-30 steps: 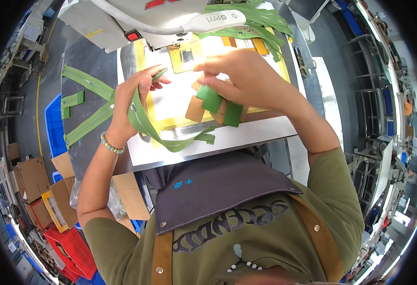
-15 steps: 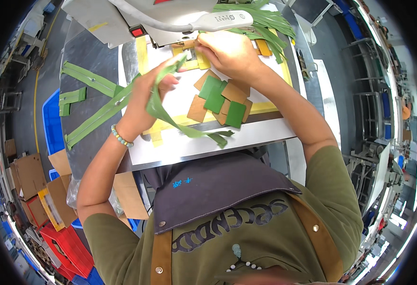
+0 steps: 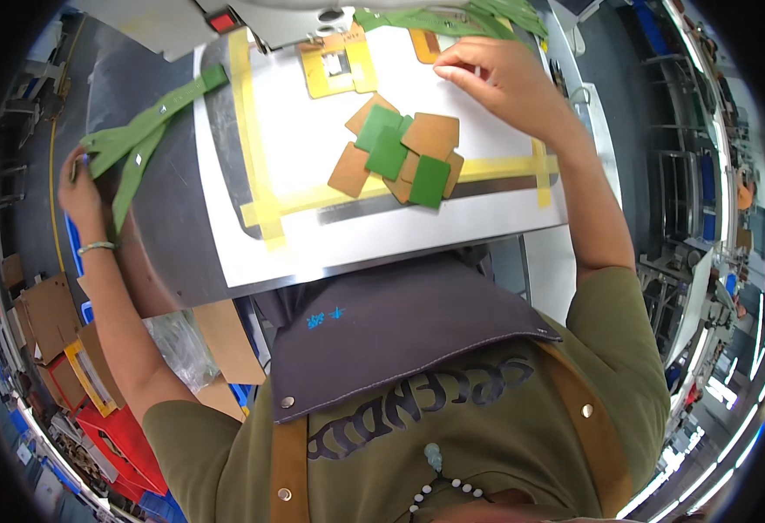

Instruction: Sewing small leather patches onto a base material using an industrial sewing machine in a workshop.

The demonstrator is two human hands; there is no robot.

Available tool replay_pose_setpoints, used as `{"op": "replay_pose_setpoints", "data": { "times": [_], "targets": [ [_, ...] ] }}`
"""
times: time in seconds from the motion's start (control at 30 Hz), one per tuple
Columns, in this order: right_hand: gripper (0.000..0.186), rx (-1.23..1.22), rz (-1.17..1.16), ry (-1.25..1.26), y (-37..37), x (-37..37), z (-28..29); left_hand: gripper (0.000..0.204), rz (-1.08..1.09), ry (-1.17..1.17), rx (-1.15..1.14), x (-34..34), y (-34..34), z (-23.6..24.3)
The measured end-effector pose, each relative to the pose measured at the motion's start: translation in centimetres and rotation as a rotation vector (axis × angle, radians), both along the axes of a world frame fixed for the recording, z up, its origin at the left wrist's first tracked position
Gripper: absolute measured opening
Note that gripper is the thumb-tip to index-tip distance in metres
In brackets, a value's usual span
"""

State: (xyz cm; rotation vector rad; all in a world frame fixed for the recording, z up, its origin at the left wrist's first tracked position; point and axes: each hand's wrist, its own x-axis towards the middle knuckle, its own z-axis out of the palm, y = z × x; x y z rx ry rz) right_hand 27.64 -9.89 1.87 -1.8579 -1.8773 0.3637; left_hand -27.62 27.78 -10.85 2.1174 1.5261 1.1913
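Observation:
My left hand point(image 3: 80, 193) is at the table's left edge, its fingers closed around the end of a green zipper strip point(image 3: 186, 94). Several such strips lie crossed there, with small metal sliders on them. My right hand point(image 3: 509, 83) hovers over the white work surface, thumb and forefinger pinched together; whatever they hold, if anything, is too small to make out. Beside its fingertips lies an orange-yellow plate point(image 3: 424, 48). Green square patches point(image 3: 389, 155) and tan patches point(image 3: 431, 133) overlap in a loose pile between my hands. A yellow frame-like template point(image 3: 363, 68) sits behind the pile.
A white machine head point(image 3: 143, 19) with a red switch overhangs the back of the table. More green strips point(image 3: 496, 19) are heaped at the back right. Yellow tape point(image 3: 260, 157) borders the white surface. Cardboard boxes point(image 3: 47, 318) and red bins point(image 3: 121, 449) stand at the lower left.
My left hand has gone from the middle to the far left, taking the green strip away. My right hand has moved right, off the yellow template.

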Motion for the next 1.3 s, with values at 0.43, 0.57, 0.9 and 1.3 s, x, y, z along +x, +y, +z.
{"op": "replay_pose_setpoints", "data": {
  "times": [0.43,0.57,0.9,1.3],
  "targets": [
    [0.082,-0.258,0.168,0.012,-3.7,-5.1,-1.6,0.027,-0.095,-0.218,0.314,9.8,-10.3,5.6],
    [0.064,-0.199,0.294,0.036,-2.2,-4.6,-1.6,0.036,-0.716,0.052,0.092,19.2,-20.5,7.5],
    [0.038,-0.041,0.260,0.101,-3.1,-4.9,-2.9,0.092,-1.129,0.305,0.042,26.3,-26.9,6.4],
    [0.018,-0.011,0.232,0.213,-2.3,-6.7,-3.3,0.070,-1.033,0.228,0.078,25.2,-27.7,6.9]
  ]
}}
